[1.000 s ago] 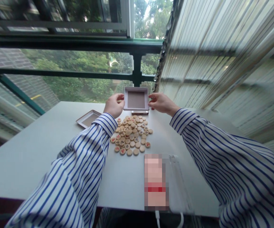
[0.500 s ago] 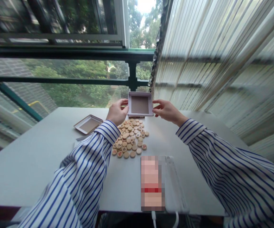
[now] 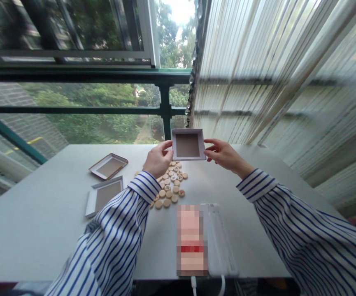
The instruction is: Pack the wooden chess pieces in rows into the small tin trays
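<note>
1. Disc pile (image 3: pixel 168 193): pale round pieces, some marked with red or dark characters, spread on the white counter (image 3: pixel 42 222); partly covered from view by the left hand and its cuff.
2. Shallow box (image 3: pixel 187 144): held raised beyond the disc pile and to its right; pale walls, brown floor; open side turned toward the wearer.
3. Left hand (image 3: pixel 159 158): the box's left wall is gripped between thumb and fingers; placed over the far part of the disc pile as seen.
4. Right hand (image 3: pixel 227 158): the box's right wall is held at the fingertips; placed beyond the disc pile, to its right.
5. Brown-rimmed tray (image 3: pixel 108 167): laid open side up, left of the disc pile.
6. White-walled tray (image 3: pixel 104 195): laid left of the disc pile, nearer than the brown-rimmed tray; partly hidden by the striped left sleeve (image 3: pixel 112 234).
7. Pixelated rectangle (image 3: pixel 191 240): placed on the near side of the disc pile; content obscured.
8. Pale flat slab (image 3: pixel 222 242): set just right of the pixelated rectangle, nearer than the disc pile.
9. String curtain (image 3: pixel 258 94): hung beyond the disc pile, to its right.
</note>
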A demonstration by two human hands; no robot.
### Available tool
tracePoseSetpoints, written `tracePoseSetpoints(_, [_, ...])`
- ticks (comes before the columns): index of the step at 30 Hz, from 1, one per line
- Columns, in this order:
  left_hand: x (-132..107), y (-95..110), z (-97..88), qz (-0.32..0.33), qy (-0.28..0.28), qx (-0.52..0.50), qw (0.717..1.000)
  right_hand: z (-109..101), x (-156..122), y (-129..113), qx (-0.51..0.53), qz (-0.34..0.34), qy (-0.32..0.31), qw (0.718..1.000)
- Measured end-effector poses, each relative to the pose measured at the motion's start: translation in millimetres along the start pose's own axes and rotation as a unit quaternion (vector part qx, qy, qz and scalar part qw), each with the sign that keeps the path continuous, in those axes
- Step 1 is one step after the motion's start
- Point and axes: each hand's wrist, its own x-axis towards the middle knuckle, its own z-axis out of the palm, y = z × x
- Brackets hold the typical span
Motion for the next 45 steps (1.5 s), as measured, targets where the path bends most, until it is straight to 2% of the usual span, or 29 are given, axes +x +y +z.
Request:
tracePoseSetpoints(5, [-6.2,8.0,7.6,-0.003,-0.010,-0.013,1.000,-3.9,-11.6,3.1,0.006,0.017,0.004,1.000])
tracePoseSetpoints(10, [-13.8,5.0,16.9,0.014,-0.028,-0.015,0.999,-5.5,-23.8,8.2,0.028,0.025,0.004,0.999])
tracePoseSetpoints(19, [-33.5,0.7,33.7,-0.029,-0.057,0.064,0.996,-6.1,-46.2,22.2,0.038,0.051,0.013,0.998])
tracePoseSetpoints(25, [-42.2,1.4,42.5,-0.030,-0.060,0.056,0.996,-5.7,-56.3,34.8,0.049,0.072,0.015,0.996])
tracePoseSetpoints(31, [-51.0,-0.3,49.5,-0.041,-0.089,0.056,0.994,-2.6,-65.6,46.3,0.052,0.084,0.019,0.995])
tracePoseSetpoints(34, [-56.5,-2.3,54.9,-0.052,-0.112,0.033,0.992,-1.3,-70.3,54.1,0.058,0.090,0.021,0.994])
tracePoseSetpoints(38, [-61.5,-7.7,62.0,-0.047,-0.126,0.066,0.989,1.0,-75.7,64.7,0.063,0.105,0.027,0.992])
tracePoseSetpoints(45, [-59.8,-24.1,67.3,-0.041,-0.151,0.027,0.987,6.2,-81.6,77.7,0.058,0.121,0.035,0.990])
